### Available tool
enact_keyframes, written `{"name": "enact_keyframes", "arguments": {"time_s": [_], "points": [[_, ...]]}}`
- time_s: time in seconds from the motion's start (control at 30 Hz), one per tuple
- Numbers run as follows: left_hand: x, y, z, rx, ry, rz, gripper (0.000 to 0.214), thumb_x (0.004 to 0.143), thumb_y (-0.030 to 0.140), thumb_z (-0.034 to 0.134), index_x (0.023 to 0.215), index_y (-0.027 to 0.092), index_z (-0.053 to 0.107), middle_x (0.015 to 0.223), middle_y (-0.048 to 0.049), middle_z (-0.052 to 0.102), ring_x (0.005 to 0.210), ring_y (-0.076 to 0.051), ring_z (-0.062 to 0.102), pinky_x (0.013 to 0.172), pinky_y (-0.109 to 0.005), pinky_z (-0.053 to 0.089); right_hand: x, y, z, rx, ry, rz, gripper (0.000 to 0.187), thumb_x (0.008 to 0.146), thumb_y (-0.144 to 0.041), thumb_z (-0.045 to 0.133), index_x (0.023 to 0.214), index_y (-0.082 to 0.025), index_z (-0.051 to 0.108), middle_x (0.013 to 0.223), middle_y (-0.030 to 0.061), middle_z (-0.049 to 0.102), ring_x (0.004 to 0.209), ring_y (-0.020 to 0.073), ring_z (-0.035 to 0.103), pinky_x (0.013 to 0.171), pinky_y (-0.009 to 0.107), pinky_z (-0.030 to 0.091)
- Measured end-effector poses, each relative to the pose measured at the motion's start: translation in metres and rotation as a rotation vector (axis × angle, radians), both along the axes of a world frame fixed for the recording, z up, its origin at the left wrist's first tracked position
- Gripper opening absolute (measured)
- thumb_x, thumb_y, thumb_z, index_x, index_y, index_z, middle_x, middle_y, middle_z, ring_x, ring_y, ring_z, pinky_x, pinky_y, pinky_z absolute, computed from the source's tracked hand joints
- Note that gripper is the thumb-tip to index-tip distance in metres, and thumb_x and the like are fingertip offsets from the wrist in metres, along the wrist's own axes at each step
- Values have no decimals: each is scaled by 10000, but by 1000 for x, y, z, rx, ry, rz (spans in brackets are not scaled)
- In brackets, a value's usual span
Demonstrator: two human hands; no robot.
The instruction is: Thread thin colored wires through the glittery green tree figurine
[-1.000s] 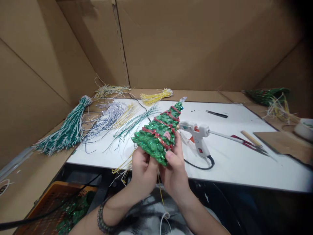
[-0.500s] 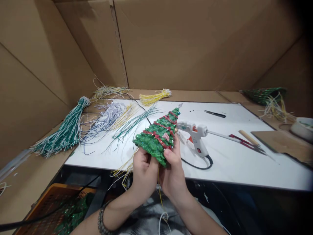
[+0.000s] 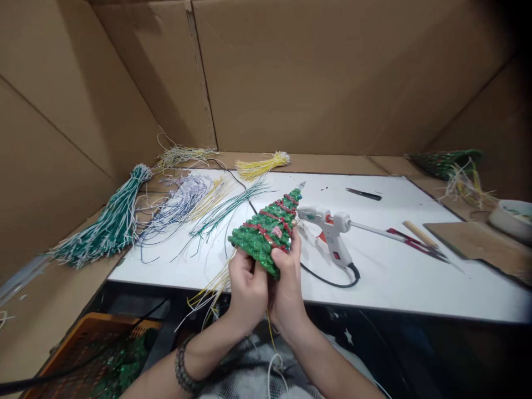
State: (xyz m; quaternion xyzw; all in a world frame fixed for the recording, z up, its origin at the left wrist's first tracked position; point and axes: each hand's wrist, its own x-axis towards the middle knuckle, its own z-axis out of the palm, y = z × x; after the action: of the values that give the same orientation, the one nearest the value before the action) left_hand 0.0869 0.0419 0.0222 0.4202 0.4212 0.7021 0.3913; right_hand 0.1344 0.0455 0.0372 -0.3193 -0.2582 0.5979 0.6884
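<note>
Both hands hold a green glittery Christmas tree ornament (image 3: 268, 230) with red garland stripes, tilted so its tip points up and to the right over the near edge of the white board (image 3: 399, 277). My left hand (image 3: 245, 291) is closed under the tree's wide base. My right hand (image 3: 285, 288) grips the base's right side, thumb on the front. Thin yellow wires (image 3: 208, 293) trail down from the base between the hands.
A white hot glue gun (image 3: 332, 230) with a black cord lies just right of the tree. Green, yellow and pale wire bundles (image 3: 108, 224) spread at left. Tweezers (image 3: 366, 194), red-handled scissors (image 3: 419, 244), a brown board (image 3: 477, 241) and an orange crate (image 3: 83, 360) surround.
The tree has come down and tilted flatter, its tip lower and a little left. Both hands moved closer together around its base.
</note>
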Motion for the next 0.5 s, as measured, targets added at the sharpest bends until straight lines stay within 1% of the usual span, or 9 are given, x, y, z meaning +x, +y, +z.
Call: {"name": "enact_keyframes", "arguments": {"time_s": [0.1, 0.2, 0.5], "points": [[0, 6, -6, 12, 6, 18, 168, 830, 203, 684, 994, 167, 675, 960, -84, 780, 896, -213, 746, 840, -308, 582, -2, 3, -2, -25, -16, -48, 765, 710, -406, 711, 1392, -293, 382, 1343, 67, 595, 1234, 258, 593, 1095, 451, 460], [-1, 10, -10, 20, 4, 20, 170, 842, 196, 663, 1010, 170, 670, 971, -87, 780, 904, -214, 746, 848, -313, 580, -3, 6, -3, -31, -41, -59, 748, 708, -404, 703, 1381, -285, 398, 1338, 70, 595, 1219, 256, 596, 1086, 447, 461], [-2, 11, -8, 27, 36, 13, 160, 861, 233, 649, 1004, 163, 667, 985, -95, 774, 909, -221, 740, 847, -333, 577, -4, 7, -3, -30, -86, -88, 777, 699, -443, 742, 1377, -270, 403, 1284, 71, 611, 1157, 235, 621, 1068, 423, 472]]}}
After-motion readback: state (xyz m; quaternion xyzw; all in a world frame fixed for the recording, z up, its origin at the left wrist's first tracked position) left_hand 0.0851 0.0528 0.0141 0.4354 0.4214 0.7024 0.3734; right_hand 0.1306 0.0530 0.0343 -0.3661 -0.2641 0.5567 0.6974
